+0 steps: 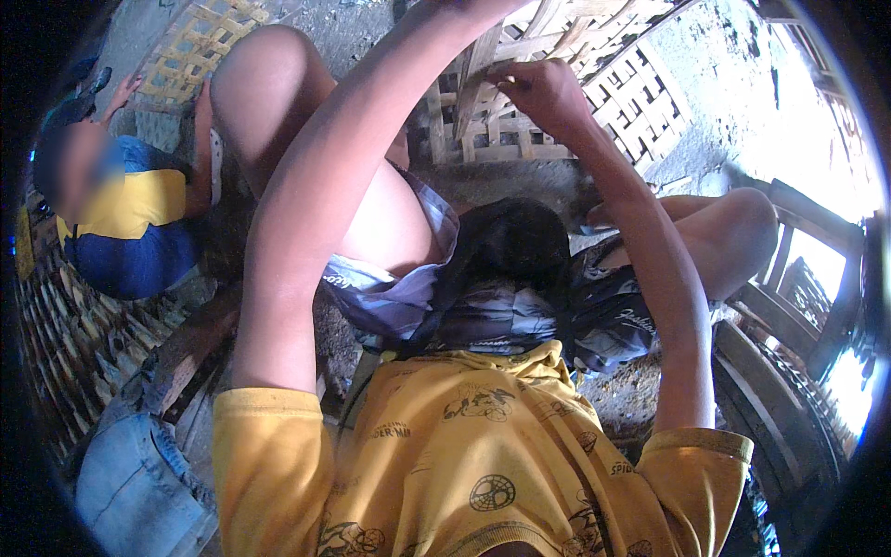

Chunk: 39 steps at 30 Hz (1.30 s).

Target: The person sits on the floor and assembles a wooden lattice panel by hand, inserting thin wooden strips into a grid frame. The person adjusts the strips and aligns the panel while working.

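A woven lattice of pale, flat bamboo-like strips (640, 102) stands or lies on the ground in front of me, at the top of the view. My right hand (548, 90) is closed at its left part, thumb and fingers pinched on a flat strip (478, 79) that rises out of the weave. Reaching up across the view, my left arm ends at the top edge, where only part of my left hand (483, 6) shows. Its fingers are cut off by the frame, so what they touch is hidden.
At the left another person (130, 209) crouches, arms stretched toward a second woven lattice (200, 51). My bare knees bend on both sides of the work. A wooden frame (817, 232) stands at the right. Blue-grey cloth (139, 492) lies lower left, near a slatted surface (83, 343).
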### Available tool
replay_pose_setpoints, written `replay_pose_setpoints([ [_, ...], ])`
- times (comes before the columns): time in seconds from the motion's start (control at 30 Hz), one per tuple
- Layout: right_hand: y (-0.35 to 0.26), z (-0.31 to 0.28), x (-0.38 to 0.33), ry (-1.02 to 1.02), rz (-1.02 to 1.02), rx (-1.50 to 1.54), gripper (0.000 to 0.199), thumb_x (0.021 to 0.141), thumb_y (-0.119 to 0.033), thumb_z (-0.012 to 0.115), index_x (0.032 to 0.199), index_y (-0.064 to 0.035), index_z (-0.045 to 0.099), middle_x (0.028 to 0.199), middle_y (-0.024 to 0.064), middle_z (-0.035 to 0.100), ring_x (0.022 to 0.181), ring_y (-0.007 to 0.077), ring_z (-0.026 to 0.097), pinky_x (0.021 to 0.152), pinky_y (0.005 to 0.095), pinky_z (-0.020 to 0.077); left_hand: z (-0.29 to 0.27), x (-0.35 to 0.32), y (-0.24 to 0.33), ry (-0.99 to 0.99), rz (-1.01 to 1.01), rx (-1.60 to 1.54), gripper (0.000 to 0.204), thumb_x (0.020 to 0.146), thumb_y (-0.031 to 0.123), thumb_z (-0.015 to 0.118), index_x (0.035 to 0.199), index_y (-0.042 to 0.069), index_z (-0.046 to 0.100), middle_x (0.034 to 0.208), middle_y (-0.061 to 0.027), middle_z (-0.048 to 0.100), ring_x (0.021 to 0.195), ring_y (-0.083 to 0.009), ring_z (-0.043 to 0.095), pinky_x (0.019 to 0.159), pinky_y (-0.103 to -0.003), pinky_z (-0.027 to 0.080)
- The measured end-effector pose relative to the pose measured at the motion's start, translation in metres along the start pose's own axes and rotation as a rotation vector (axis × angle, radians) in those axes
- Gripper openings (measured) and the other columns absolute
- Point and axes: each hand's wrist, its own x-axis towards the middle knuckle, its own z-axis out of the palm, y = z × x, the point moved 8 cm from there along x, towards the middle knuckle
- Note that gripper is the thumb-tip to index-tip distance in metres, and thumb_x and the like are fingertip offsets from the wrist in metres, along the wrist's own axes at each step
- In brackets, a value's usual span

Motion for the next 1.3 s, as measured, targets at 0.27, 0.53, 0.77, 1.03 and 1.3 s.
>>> replay_pose_setpoints([
  [0.27, 0.021, 0.008, -0.016, -0.147, 0.051, -0.127, 0.020, 0.094, -0.022, 0.064, 0.091, -0.0036, 0.070, 0.070, 0.0183, 0.067, 0.066, 0.0367, 0.068, 0.063, 0.0477, 0.0531, -0.003, -0.003, -0.013, 0.060, 0.058, -0.037, 0.030, 0.098, 0.037, 0.064, 0.092, 0.007, 0.066, 0.066, -0.0013, 0.061, 0.055, -0.0099, 0.056, 0.048, -0.024, 0.048],
  [0.53, 0.037, 0.101, -0.072, -0.662, -0.002, -0.094, 0.041, 0.073, -0.018, 0.069, 0.113, -0.0082, 0.071, 0.099, 0.0193, 0.074, 0.092, 0.0396, 0.071, 0.081, 0.0495, 0.0565, -0.010, -0.006, -0.016, -0.007, -0.110, 0.026, 0.025, 0.097, 0.031, 0.066, 0.095, 0.005, 0.068, 0.073, -0.0016, 0.063, 0.059, -0.0107, 0.058, 0.052, -0.026, 0.051],
  [0.77, 0.067, 0.078, -0.046, -0.232, 0.368, 0.237, 0.037, 0.093, -0.035, 0.066, 0.126, -0.0181, 0.070, 0.098, 0.0195, 0.074, 0.086, 0.0356, 0.073, 0.082, 0.0468, 0.0569, 0.006, -0.009, -0.031, -0.105, -0.120, 0.062, 0.023, 0.096, 0.025, 0.068, 0.102, 0.003, 0.068, 0.081, -0.0051, 0.067, 0.069, -0.0148, 0.067, 0.060, -0.031, 0.056],
  [1.03, 0.030, 0.098, -0.030, -0.318, 0.236, 0.263, 0.039, 0.098, -0.031, 0.065, 0.135, -0.0187, 0.064, 0.086, 0.0171, 0.074, 0.075, 0.0292, 0.073, 0.071, 0.0427, 0.0565, -0.011, -0.004, -0.018, 0.015, -0.092, 0.011, 0.028, 0.096, 0.018, 0.066, 0.115, -0.003, 0.066, 0.101, -0.0135, 0.071, 0.088, -0.0211, 0.070, 0.076, -0.035, 0.061],
  [1.3, 0.031, 0.097, -0.017, -0.210, 0.004, 0.139, 0.020, 0.093, -0.025, 0.067, 0.110, -0.0200, 0.074, 0.092, 0.0137, 0.074, 0.083, 0.0366, 0.072, 0.076, 0.0471, 0.0582, -0.008, -0.006, -0.012, 0.019, -0.165, 0.050, 0.029, 0.096, 0.019, 0.070, 0.112, -0.005, 0.066, 0.098, -0.0120, 0.071, 0.088, -0.0191, 0.068, 0.075, -0.031, 0.056],
])
